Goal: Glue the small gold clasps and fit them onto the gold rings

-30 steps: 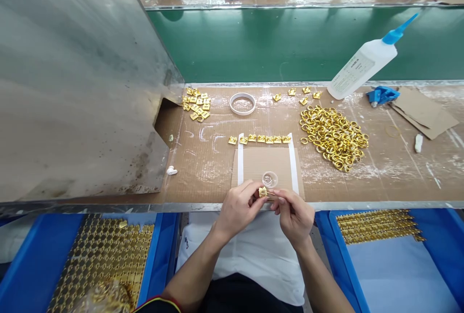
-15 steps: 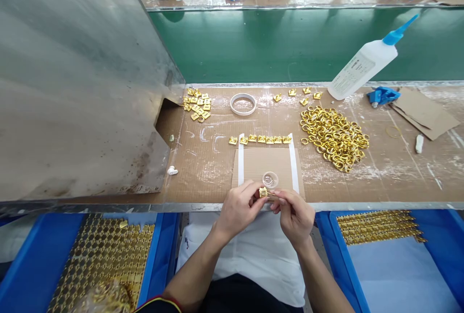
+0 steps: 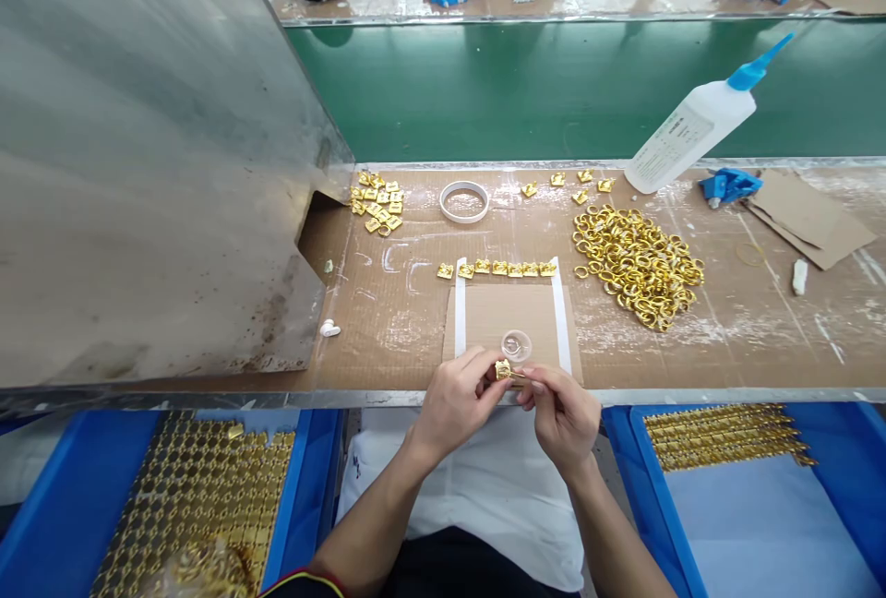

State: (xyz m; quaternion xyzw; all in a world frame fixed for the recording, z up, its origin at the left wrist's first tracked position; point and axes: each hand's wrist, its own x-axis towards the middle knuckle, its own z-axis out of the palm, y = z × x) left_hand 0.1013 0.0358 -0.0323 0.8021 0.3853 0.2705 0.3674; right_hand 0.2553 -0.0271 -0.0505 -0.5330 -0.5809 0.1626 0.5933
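Note:
Between thumb and fingers, my left hand (image 3: 457, 400) grips a small square gold piece (image 3: 502, 369) at the table's front edge. My right hand (image 3: 564, 409) pinches a thin stick-like tool (image 3: 519, 374), its tip against the gold piece. Just beyond the fingers sits a small clear round dish (image 3: 516, 345) on a cardboard sheet (image 3: 508, 307) with white tape strips. Several gold pieces (image 3: 514, 269) form a row along the sheet's far edge. A heap of gold rings (image 3: 640, 261) lies to the right.
A metal housing (image 3: 152, 155) stands at the left. Farther back are a tape roll (image 3: 464, 202), loose gold pieces (image 3: 377, 201), a white bottle (image 3: 692, 132) and blue clips (image 3: 730, 185). Blue trays (image 3: 318, 478) flank my lap. Across the green belt (image 3: 484, 90), a person's hands show.

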